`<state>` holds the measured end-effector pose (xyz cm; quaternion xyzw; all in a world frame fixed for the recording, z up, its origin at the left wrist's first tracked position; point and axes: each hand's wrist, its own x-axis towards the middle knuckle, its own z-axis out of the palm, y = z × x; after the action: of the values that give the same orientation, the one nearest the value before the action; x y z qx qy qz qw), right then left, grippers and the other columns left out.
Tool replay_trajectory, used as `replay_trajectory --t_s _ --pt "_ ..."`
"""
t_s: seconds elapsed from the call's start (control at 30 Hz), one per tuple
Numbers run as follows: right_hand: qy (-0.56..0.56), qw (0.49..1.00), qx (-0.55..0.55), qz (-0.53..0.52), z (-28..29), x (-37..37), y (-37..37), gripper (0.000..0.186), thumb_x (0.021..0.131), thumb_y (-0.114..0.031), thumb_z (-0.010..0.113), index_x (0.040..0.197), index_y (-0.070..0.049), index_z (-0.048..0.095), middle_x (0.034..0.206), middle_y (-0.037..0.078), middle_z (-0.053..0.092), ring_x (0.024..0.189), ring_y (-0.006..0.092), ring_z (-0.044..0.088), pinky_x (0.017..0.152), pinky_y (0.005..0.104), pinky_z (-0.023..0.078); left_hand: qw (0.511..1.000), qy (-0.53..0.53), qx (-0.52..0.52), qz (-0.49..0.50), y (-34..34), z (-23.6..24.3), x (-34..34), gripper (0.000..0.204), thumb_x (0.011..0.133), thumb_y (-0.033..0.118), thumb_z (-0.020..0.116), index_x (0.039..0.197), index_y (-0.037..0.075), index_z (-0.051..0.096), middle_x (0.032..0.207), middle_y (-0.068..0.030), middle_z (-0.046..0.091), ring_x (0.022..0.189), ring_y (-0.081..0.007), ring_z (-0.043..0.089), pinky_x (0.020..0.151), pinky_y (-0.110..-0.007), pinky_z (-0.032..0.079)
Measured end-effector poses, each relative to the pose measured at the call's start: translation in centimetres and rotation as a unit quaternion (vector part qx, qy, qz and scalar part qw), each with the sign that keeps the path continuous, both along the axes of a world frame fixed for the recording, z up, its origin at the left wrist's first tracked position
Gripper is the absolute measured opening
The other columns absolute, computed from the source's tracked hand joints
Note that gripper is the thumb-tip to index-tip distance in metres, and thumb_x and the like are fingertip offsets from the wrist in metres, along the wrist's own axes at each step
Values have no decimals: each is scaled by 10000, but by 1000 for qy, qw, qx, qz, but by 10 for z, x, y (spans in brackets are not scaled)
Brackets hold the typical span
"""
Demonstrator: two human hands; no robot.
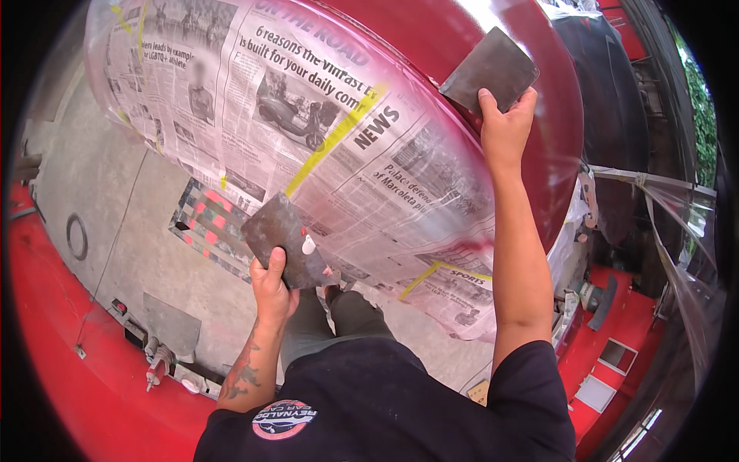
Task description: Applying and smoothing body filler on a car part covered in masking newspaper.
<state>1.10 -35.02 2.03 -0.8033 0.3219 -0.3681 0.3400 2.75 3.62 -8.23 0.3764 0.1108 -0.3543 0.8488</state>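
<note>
In my left hand (pixel 271 292) is a dark, flat putty plate (pixel 277 229), gripped by its lower edge; a white dab and small pink dabs of paste sit near its right edge. My right hand (pixel 508 127) is reached far forward, thumb on top, closed on a dark rectangular putty spreader (pixel 493 69). That spreader lies over the glossy red car panel (pixel 550 154), close to the masked edge; whether its edge touches the paint I cannot tell. Newspaper (pixel 254 92) under thin plastic covers the area left of the panel, held with yellow tape (pixel 332 142).
A power tool (pixel 158 363) lies on a red surface at the lower left, near a grey sheet (pixel 171 323). On the concrete floor is a dark ring (pixel 76 236). Clear plastic sheeting (pixel 673 223) hangs at the right, above a red surface with a sander-like tool (pixel 602 302).
</note>
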Motion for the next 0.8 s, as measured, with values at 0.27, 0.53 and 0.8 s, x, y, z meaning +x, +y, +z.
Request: replay_trajectory --t_s 0.27,0.53,0.8 --pt "-24 995 89 -25 13 5 17 395 858 -103 679 1157 -28 432 1034 95 617 791 126 632 542 250 537 999 19 28 -27 15 -8 -9 326 938 230 661 1161 4 585 1095 -81 650 966 -176 637 842 -329 521" --pt "-6 1000 6 3 -1 20 4 376 858 -86 678 1136 -16 436 1037 104 615 796 126 626 559 256 536 999 13 21 -25 17 -8 -12 323 939 232 662 1156 3 589 1096 -83 650 959 -172 637 847 -330 518" --pt "-9 999 -41 0 -4 4 -7 380 845 -70 679 1137 12 451 1041 125 639 841 173 640 704 295 541 999 4 30 -16 20 -7 -12 310 942 237 657 1139 4 599 1080 -87 655 946 -174 640 837 -332 522"
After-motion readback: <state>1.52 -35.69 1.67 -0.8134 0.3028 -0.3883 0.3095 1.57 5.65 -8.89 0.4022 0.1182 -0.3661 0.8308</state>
